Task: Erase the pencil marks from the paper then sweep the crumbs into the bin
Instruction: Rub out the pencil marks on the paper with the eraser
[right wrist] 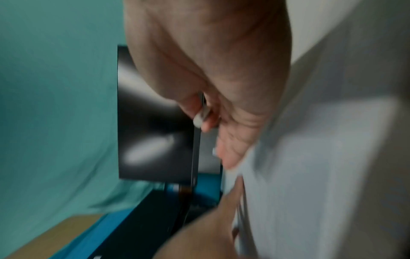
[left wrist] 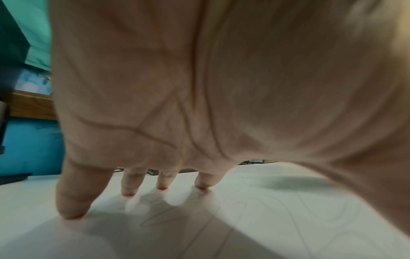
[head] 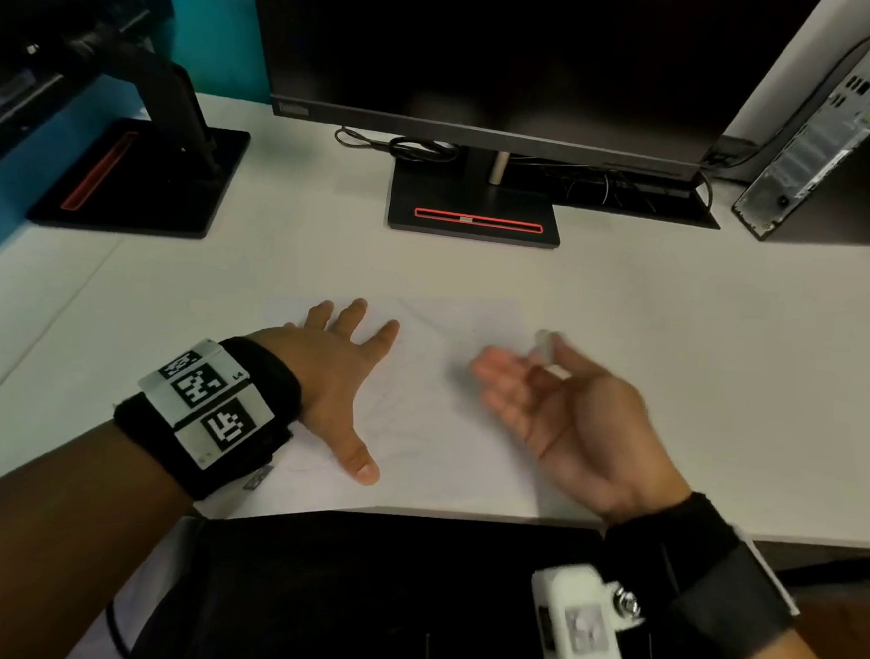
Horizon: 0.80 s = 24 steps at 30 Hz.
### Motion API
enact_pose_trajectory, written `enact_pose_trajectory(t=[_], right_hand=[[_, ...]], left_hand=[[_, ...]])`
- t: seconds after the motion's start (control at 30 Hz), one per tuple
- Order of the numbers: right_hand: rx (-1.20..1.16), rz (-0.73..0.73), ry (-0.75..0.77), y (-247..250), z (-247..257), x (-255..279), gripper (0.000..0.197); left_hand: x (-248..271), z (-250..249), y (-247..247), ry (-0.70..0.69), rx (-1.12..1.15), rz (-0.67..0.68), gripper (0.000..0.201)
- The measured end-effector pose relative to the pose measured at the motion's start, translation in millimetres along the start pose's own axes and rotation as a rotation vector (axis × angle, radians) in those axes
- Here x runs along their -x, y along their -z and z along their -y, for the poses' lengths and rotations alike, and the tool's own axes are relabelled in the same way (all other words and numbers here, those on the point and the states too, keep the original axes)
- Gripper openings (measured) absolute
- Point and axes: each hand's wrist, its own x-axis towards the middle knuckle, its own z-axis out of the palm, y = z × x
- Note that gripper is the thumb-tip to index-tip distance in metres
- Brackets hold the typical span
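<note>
From the head view, my left hand lies flat on the paper, fingers spread and straight, pinning the sheet just in front of the monitor stand. My right hand hovers over the paper's right side, palm turned up, thumb and forefinger pinching a small white eraser. Faint pencil marks show between the two hands, so I judge the erasing only partly done. I cannot make out any crumbs here, and no bin appears on the desk, so I cannot say what it holds; the sweeping is all still to do.

From the left wrist view, the fingertips press on the sheet, and curved pencil lines run across the paper beside them, plainly unerased.

The right wrist view is badly blurred. I make out the eraser held at the fingertips, with the dark monitor behind.
</note>
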Motion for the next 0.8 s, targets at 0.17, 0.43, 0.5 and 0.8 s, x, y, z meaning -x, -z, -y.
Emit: enact_pose_trajectory(t=[0.17,0.43,0.5,0.8], right_hand=[[0.310,0.180,-0.367,-20,-31,-8,0.052],[-0.239,-0.224,0.307,0,25,-39,0.030],[-0.194,-0.066,0.132,-10,7,-30,0.035],[0.123,0.022,-0.177,-22,17,-69,0.046]], left_hand=[[0,-2,-1,-0.003,-0.017,-0.001,0.162],[2,-1,-1,-0.013,-0.016,0.001,0.161],[1,-1,-1,-0.013,-0.017,0.006,0.162],[1,-2,0,-0.004,-0.022,0.026,0.162]])
